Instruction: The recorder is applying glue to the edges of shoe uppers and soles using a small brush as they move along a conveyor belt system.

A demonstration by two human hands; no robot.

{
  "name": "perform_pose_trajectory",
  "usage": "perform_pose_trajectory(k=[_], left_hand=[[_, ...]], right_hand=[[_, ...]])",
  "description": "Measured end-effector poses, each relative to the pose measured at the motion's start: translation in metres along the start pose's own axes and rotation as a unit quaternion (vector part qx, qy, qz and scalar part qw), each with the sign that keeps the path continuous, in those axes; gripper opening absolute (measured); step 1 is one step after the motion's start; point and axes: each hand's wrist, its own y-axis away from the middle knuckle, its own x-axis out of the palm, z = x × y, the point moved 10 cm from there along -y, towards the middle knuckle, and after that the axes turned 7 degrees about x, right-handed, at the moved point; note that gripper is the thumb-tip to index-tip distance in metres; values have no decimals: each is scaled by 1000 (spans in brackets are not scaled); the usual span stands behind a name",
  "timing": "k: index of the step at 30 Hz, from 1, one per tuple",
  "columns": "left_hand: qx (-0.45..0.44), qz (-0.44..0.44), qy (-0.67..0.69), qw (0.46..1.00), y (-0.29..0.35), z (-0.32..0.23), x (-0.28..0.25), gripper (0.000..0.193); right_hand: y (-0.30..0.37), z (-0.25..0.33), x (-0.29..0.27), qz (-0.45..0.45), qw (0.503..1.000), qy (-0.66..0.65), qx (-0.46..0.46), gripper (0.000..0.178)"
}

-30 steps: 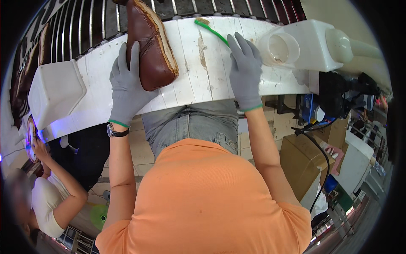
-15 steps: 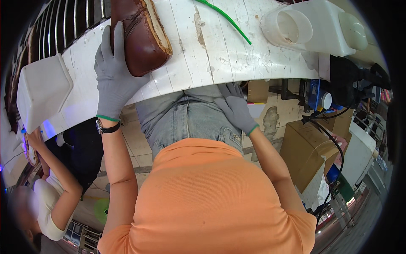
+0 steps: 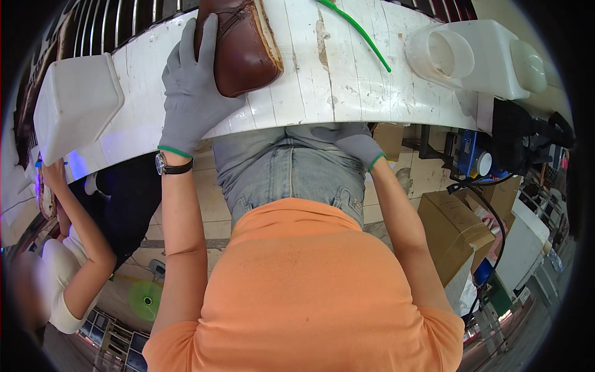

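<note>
Left hand (image 3: 199, 87): grey-gloved; fingers extended and spread along the left side of the shoe, thumb reaching below its toe; grip firmness cannot be determined.
Right hand (image 3: 361, 144): grey-gloved; lowered at the near table edge, over the lap; fingers partly hidden in shadow, so opening and contents cannot be determined.
Shoe (image 3: 248, 56): brown; above the left part of the table, toe toward the wearer, sole edge facing right; far end cut off by the view.
Table (image 3: 359, 102): white, cracked surface.
Green handle (image 3: 362, 37): thin, curved; on the table, right of the shoe.
Clear cup (image 3: 425, 53): farther right, beside the white jug (image 3: 496, 59).
White container (image 3: 80, 105): left of the left hand.
Metal bars (image 3: 121, 25): beyond the table, upper left.
Cardboard box (image 3: 449, 229): lower right.
</note>
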Motion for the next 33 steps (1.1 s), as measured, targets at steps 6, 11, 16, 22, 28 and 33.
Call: perform_pose_trajectory(k=[6,11,16,22,28,33], left_hand=[[-1,-10,-2,1000,-1,0,-5,108],[16,-26,86,996,-6,10,-18,101],[-125,-7,268,955,-3,61,-31,78],[-187,-109,161,963,-1,67,-51,67],[-216,-221,165,937,5,64,-68,56],[-395,-311,359,786,50,111,-80,33]], right_hand=[[30,-25,7,160,969,-131,134,74],[23,-34,-8,31,988,-137,59,57],[14,-55,-8,-26,981,-191,13,47],[12,-45,4,-185,980,54,-51,29],[29,14,-2,-185,977,60,-86,36],[43,36,20,66,991,107,-41,51]])
